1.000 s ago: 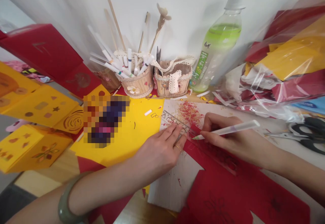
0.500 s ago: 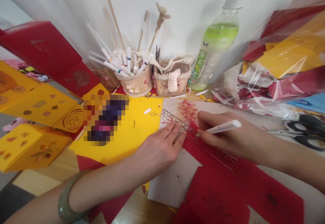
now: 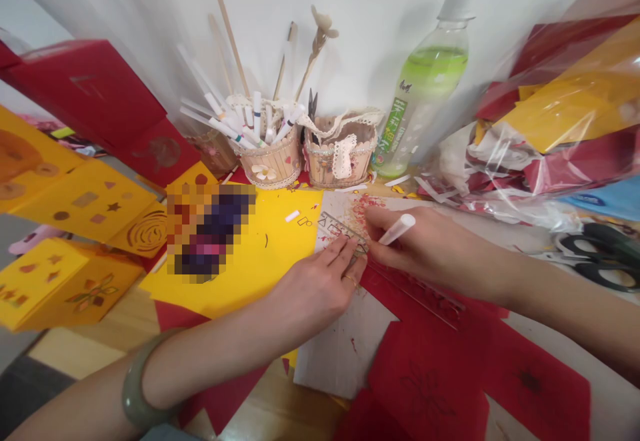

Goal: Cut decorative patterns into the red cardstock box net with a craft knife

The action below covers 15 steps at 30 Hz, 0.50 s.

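Note:
My left hand lies with its fingers stretched out on a clear stencil ruler, pressing it onto the red paper. My right hand pinches a white pen close beside the left fingertips; its tip is hidden behind the fingers. Beyond the left fingers, the ruler's end with its cut-out shapes sticks out over a pale board. Dark flower outlines show on the red paper's near panels. Red and yellow crumbs are scattered on the board behind my hands.
Yellow paper spreads to the left, partly pixelated. Decorated folded boxes stand at far left. Behind are a pot of markers, a lace-trimmed pot and a drink bottle. Scissors and a plastic bag of scraps lie right.
My right hand has moved left with the pen, up against the left fingertips. My left hand stays on the ruler. The camera view has shifted slightly.

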Available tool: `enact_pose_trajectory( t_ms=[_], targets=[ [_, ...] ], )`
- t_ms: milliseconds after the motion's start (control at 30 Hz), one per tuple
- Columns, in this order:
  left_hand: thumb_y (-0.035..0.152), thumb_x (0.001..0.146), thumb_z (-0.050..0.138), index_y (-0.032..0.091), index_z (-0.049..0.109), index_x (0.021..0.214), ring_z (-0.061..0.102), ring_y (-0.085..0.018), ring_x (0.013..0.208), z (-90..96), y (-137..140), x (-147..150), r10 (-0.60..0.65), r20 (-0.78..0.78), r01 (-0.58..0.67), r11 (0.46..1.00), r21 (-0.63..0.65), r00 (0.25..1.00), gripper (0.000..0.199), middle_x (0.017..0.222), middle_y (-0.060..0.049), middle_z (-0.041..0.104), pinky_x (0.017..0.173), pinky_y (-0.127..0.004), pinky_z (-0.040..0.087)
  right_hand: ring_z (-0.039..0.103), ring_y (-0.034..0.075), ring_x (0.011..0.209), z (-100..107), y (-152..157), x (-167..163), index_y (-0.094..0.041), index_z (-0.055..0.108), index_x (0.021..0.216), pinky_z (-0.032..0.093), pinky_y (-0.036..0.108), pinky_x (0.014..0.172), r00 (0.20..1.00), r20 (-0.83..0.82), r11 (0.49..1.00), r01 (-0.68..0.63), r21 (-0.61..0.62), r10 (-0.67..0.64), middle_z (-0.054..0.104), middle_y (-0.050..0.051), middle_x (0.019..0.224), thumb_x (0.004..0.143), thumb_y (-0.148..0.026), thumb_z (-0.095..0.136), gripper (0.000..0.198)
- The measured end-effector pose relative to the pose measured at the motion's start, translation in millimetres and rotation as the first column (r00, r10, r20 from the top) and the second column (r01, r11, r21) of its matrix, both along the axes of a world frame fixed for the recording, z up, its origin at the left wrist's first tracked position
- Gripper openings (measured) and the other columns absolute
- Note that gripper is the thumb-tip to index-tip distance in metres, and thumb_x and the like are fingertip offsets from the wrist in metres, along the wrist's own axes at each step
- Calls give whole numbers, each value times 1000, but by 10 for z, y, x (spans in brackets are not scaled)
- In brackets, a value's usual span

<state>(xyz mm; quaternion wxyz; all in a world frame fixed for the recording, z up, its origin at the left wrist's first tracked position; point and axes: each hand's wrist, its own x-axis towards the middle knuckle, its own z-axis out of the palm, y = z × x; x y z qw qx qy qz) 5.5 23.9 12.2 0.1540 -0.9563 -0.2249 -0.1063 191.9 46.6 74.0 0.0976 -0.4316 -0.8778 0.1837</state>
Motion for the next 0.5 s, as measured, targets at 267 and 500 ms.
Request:
enact_pose_trajectory(
  t_ms=[267, 500],
  targets=[
    [14, 88, 48, 0, 50, 119, 48, -28, 119, -48, -11, 0, 25, -20, -25, 1000, -2, 999, 34, 125, -23, 51, 98, -36, 42, 35, 9, 48, 20, -54, 22, -22, 32, 68, 25, 23, 48, 999, -43, 998, -31, -56, 29, 39, -6, 56, 83, -19, 45, 20],
    [12, 85, 51, -1, 54, 114, 53, -30, 114, -31, -3, -5, 7, 11, -8, 1000, 17, 1000, 32, 121, -23, 55, 93, -36, 47, 36, 9, 49, 14, -73, 50, -21, 32, 68, 27, 22, 48, 998, -55, 997, -41, -72, 37, 41, -6, 57, 80, -16, 46, 19]
  ],
)
